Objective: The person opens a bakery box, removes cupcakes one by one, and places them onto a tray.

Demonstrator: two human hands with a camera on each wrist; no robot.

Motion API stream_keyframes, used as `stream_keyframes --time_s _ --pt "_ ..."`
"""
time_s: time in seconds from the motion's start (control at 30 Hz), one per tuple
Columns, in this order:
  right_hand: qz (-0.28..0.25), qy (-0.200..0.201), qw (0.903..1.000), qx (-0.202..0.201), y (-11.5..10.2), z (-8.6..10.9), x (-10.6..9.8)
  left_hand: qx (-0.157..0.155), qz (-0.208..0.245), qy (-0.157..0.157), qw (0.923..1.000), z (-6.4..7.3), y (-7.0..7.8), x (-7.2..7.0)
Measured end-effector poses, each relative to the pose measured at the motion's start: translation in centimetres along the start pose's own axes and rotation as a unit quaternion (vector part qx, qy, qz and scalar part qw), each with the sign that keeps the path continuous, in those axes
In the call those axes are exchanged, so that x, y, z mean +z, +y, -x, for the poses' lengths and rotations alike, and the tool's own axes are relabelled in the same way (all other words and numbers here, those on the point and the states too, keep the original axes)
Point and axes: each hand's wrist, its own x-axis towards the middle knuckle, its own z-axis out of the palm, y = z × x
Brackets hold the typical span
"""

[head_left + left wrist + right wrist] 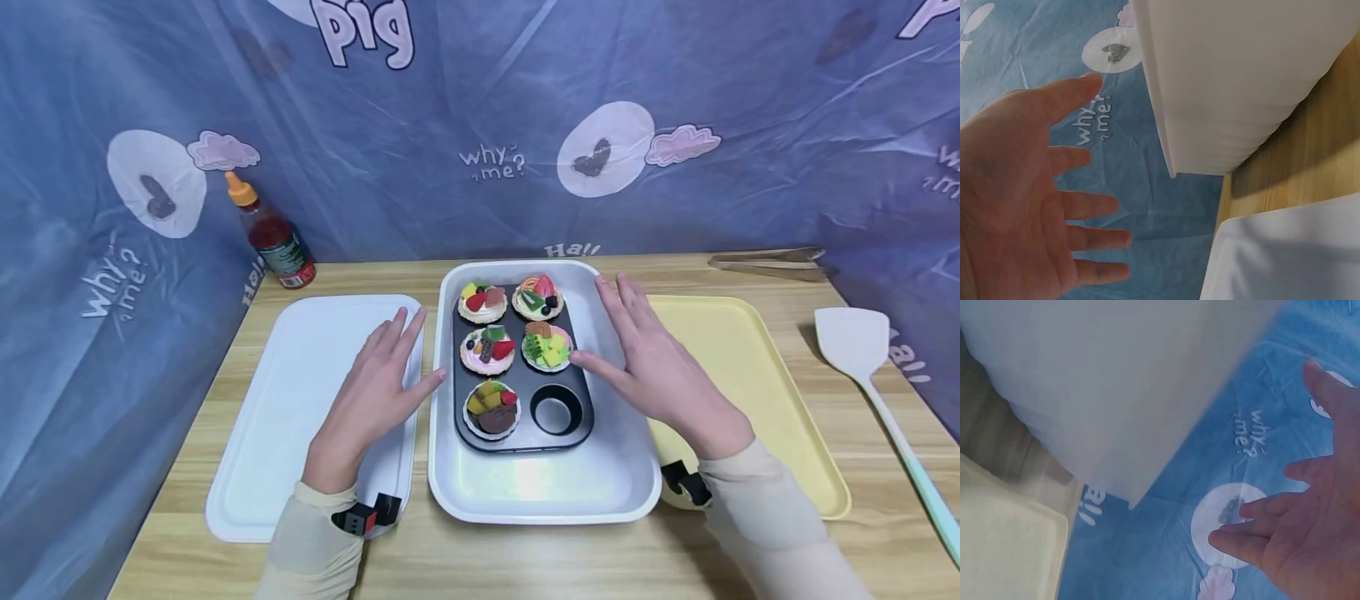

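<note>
Left hand (375,379) and right hand (660,367), fingers outstretched, flank a dark muffin pan (528,440) inside a deep white tray (525,487) on a wood-grain counter (420,567); five colourfully topped tarts (487,350) sit in all but its near-right cup (556,409).

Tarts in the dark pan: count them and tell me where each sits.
5: back-left tart, back-right tart, middle-left tart, middle-right tart and front-left tart, all in the dark pan. None seems hidden.
</note>
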Motion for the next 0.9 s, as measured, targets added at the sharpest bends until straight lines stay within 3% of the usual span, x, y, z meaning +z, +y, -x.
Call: stream_keyframes --time_s 0.57,0.9 --pt "-0.028 -0.055 0.9971 -0.044 0.1 -2.2 2.4 0.034 0.023 -0.019 0.999 -0.1 0.5 1.3" --pt "-0.069 -0.086 0.9934 -0.032 0.5 -3.3 4.0 0.041 0.014 -0.03 0.9986 -0.3 0.5 2.0"
